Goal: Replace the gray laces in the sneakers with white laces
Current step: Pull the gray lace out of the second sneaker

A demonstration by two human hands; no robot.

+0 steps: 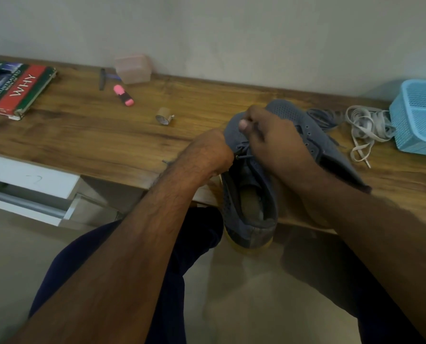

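Both hands (244,142) pinching gray lace (244,157) on sneaker (251,194) overhanging the surface (107,135) edge, bare wood leftward.

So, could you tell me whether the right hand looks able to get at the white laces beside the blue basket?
Probably yes: the white laces lie loose on the table just beyond the second sneaker, nothing covering them, but the right hand is busy pinching the gray lace.

Illumination dim and even, source not visible. Soft shadows fall on the floor (269,281) beneath the forearms. Overall image soft, with slight blur on both hands. Wide-angle distortion bows the desk (95,135) edge. No glare noted.
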